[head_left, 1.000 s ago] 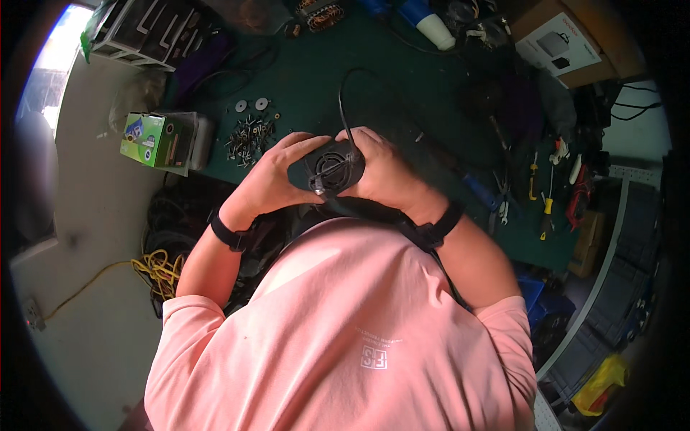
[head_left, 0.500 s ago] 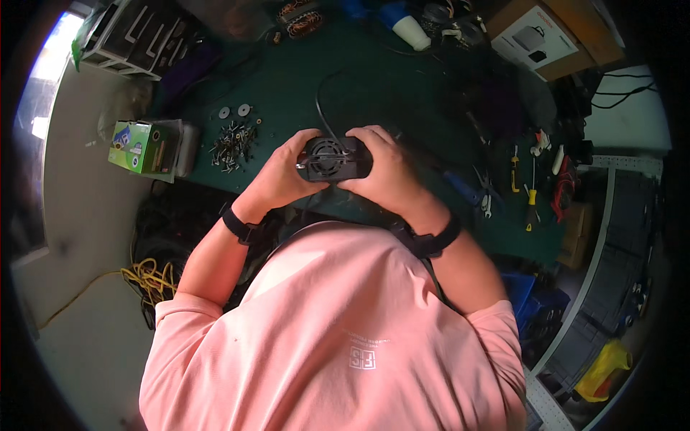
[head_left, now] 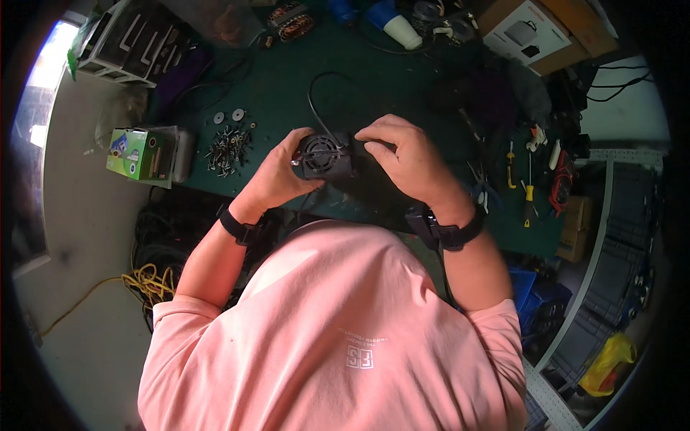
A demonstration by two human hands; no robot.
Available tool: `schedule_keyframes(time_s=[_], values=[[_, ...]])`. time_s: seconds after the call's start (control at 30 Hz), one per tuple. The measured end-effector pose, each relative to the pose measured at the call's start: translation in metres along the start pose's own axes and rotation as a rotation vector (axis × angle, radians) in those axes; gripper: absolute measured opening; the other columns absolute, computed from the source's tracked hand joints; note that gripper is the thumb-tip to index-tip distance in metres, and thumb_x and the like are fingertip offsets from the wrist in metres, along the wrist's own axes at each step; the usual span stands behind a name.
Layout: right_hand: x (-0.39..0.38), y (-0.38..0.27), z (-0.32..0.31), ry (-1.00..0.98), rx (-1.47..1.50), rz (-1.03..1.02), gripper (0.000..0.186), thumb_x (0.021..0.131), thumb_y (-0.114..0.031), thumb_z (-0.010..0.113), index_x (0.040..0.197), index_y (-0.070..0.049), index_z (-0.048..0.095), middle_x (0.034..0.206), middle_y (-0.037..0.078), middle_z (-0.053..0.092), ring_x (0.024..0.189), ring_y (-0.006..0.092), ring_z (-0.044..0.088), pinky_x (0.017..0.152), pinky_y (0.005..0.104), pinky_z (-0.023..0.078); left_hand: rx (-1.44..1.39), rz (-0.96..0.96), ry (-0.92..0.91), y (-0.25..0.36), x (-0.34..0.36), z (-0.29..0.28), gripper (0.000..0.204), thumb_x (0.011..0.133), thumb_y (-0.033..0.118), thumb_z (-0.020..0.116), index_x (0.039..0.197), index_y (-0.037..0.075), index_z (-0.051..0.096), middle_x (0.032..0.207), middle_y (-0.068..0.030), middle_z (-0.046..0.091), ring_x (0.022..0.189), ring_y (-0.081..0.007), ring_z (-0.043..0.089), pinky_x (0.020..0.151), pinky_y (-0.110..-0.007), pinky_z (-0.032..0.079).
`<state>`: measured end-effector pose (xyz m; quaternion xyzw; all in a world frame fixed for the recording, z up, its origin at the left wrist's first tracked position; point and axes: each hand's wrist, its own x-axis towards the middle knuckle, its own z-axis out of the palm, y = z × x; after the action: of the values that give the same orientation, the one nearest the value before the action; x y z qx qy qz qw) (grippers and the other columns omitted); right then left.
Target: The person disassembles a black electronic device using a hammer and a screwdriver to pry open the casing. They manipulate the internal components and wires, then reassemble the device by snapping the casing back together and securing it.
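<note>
My left hand grips a small black boxy device with a round fan grille, fingers over its far left corner and thumb along the near side. From the device's far edge a thin black cable loops up over the bench. Just off its right side hovers my right hand, apart from it. Its index finger and thumb are bent with a small gap between them, and I see nothing in them. The device's underside is hidden.
Left of the device lie a pile of screws and two round washers on the green bench top. A green box stands at the left edge. Rightward are pliers, a yellow-handled screwdriver and a cardboard box.
My right hand has let go of the device and drawn away to the right, baring its right end. The left hand keeps its hold, with the device slightly turned.
</note>
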<state>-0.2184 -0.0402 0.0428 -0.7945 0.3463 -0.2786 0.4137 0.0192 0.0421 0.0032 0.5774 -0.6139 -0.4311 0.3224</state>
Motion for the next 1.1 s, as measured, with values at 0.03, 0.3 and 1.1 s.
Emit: schedule_keyframes(time_s=[0.03, 0.3, 1.1], values=[[0.0, 0.0, 0.0, -0.006, -0.007, -0.002, 0.015, 0.087, -0.003, 0.064, 0.1, 0.0, 0.072, 0.1, 0.015, 0.069, 0.093, 0.0335, 0.067, 0.081, 0.0377, 0.054, -0.01, -0.006, -0.008, -0.001, 0.0, 0.0, 0.082, 0.063, -0.003, 0.086, 0.135, 0.002, 0.047, 0.118, -0.0098, 0.062, 0.112, -0.0188, 0.059, 0.101, -0.032, 0.046], [0.0, 0.004, 0.001, -0.03, 0.023, 0.038, 0.016, 0.087, -0.002, 0.065, 0.101, -0.001, 0.072, 0.1, 0.015, 0.069, 0.094, 0.0331, 0.067, 0.082, 0.0373, 0.054, -0.073, -0.011, -0.029, -0.001, -0.003, -0.002, 0.083, 0.063, -0.004, 0.086, 0.136, 0.003, 0.047, 0.117, -0.007, 0.061, 0.113, -0.0162, 0.057, 0.102, -0.031, 0.044], [0.004, 0.002, 0.016, 0.112, -0.058, 0.117, 0.015, 0.085, -0.011, 0.071, 0.086, 0.004, 0.069, 0.081, 0.019, 0.066, 0.076, 0.0359, 0.065, 0.068, 0.0401, 0.051, 0.14, 0.086, 0.121, 0.016, 0.001, 0.028, 0.08, 0.062, 0.009, 0.087, 0.131, 0.0, 0.048, 0.12, -0.0178, 0.06, 0.112, -0.0323, 0.062, 0.097, -0.037, 0.05]])
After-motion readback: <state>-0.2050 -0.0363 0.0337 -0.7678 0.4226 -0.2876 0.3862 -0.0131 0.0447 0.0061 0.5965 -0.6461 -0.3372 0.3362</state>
